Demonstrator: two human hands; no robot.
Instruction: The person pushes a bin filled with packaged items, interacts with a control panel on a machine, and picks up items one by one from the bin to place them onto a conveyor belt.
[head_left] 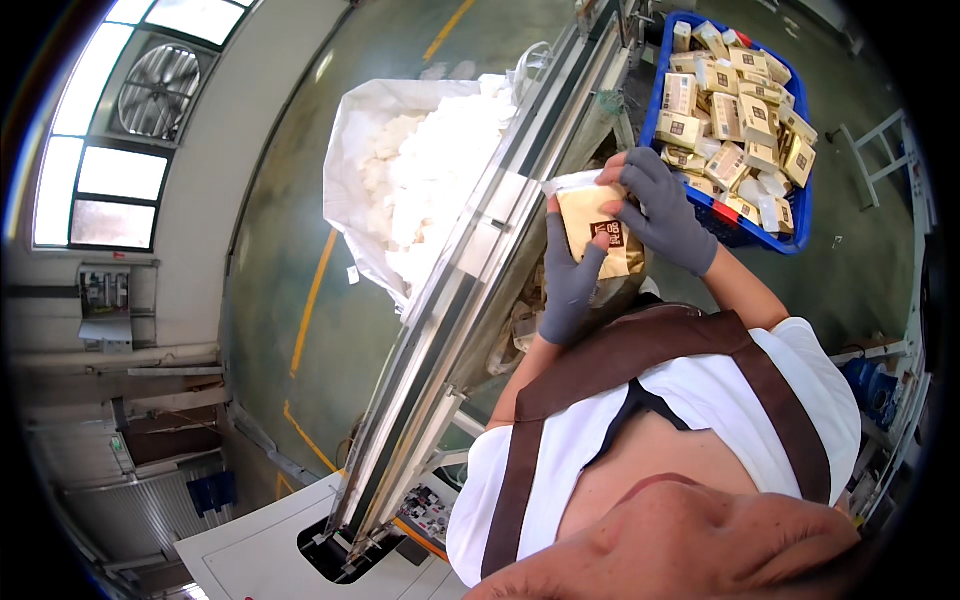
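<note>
Between my hands is a gold tissue pack [600,225] with a dark square label and a pale, clear-looking upper end. My left hand [572,285], in a grey glove with bare fingertips, is closed on its lower left side, the thumb lying across the front. From the upper right, my right hand [662,208], gloved the same way, grips the pack's top and right edge with bent fingers. The pack is held in front of my brown apron [640,350], beside a long metal conveyor [490,235]. Its back is hidden.
Right of the conveyor stands a blue basket [655,95] heaped with similar gold packs [728,115]. Across the conveyor, a big white sack [345,150] holds piled white material. Loose packs in clear wrapping [522,325] lie beside the conveyor, under my left forearm. A white metal stand [878,160] is at far right.
</note>
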